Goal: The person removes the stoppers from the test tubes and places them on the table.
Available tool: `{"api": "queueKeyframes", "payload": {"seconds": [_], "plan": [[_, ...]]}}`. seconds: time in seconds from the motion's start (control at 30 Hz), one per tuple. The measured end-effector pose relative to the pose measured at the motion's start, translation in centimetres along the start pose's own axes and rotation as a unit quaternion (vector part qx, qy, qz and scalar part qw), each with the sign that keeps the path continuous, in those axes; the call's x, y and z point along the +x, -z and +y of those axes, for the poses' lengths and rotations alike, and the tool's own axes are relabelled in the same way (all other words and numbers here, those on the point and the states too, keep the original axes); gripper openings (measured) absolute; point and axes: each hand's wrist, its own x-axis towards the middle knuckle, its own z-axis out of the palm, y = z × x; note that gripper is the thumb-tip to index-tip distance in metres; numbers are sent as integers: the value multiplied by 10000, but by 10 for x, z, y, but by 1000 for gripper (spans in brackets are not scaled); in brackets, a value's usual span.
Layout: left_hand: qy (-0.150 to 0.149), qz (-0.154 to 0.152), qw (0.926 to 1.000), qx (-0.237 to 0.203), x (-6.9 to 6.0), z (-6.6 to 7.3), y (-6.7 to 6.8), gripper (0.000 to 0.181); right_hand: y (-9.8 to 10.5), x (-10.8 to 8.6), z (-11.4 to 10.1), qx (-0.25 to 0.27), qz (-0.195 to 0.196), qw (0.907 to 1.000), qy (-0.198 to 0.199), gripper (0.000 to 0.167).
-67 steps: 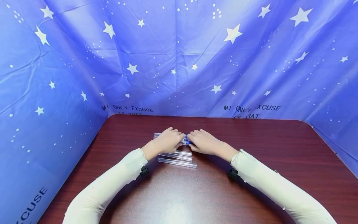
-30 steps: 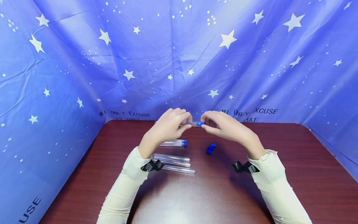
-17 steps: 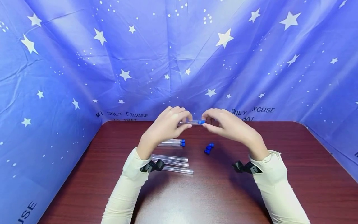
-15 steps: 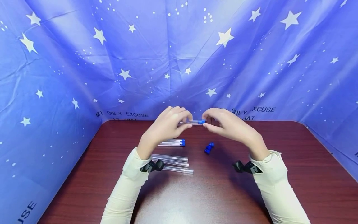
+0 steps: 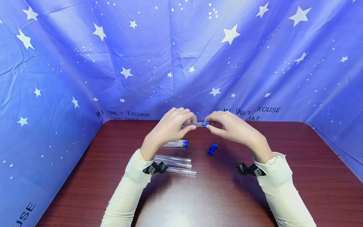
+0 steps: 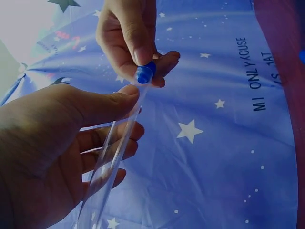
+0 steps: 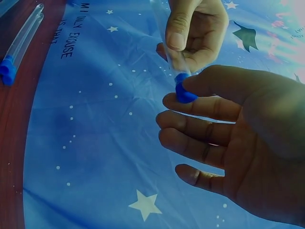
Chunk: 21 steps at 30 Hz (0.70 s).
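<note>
My left hand (image 5: pixel 169 126) pinches a clear test tube (image 6: pixel 107 164) near its mouth, above the far part of the table. The thumb and fingertips of my right hand (image 5: pixel 231 126) pinch a blue stopper (image 7: pixel 185 90) at that mouth. In the right wrist view the narrow part of the stopper meets the tube's end; how deep it sits is hard to tell. Below, stoppered test tubes (image 5: pixel 175 143) lie together, partly hidden by my left hand. Nearer, three test tubes (image 5: pixel 177 162) without stoppers lie side by side, their left ends partly hidden. Loose blue stoppers (image 5: pixel 212 148) form a short row.
The reddish-brown table (image 5: pixel 297 164) reaches back to a blue curtain (image 5: pixel 158 60) printed with stars, which also runs along the left and right sides. A dark wrist camera (image 5: pixel 154 167) sits under my left cuff, another camera (image 5: pixel 249 169) under the right.
Both hands have risen from the tubes on the table, now holding one tube and a stopper above it. Over the last half second they have hardly moved; the head view has shifted slightly.
</note>
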Motion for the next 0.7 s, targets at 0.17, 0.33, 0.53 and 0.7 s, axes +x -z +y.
{"api": "queueKeyframes", "payload": {"seconds": [0.17, 0.33, 0.53, 0.7], "plan": [[55, 219, 9997, 88, 0, 2, -2, 12, -1, 1, 0, -131, 95, 9998, 123, 17], [152, 93, 9997, 142, 0, 5, -4, 14, -3, 2, 0, -294, 142, 9991, 288, 17], [97, 24, 9998, 188, 0, 6, -5, 14, -3, 2, 0, -273, 21, 9993, 236, 17], [-37, 89, 9995, 294, -1, 5, -6, 12, -3, 0, -1, -159, -178, 9997, 45, 19]]}}
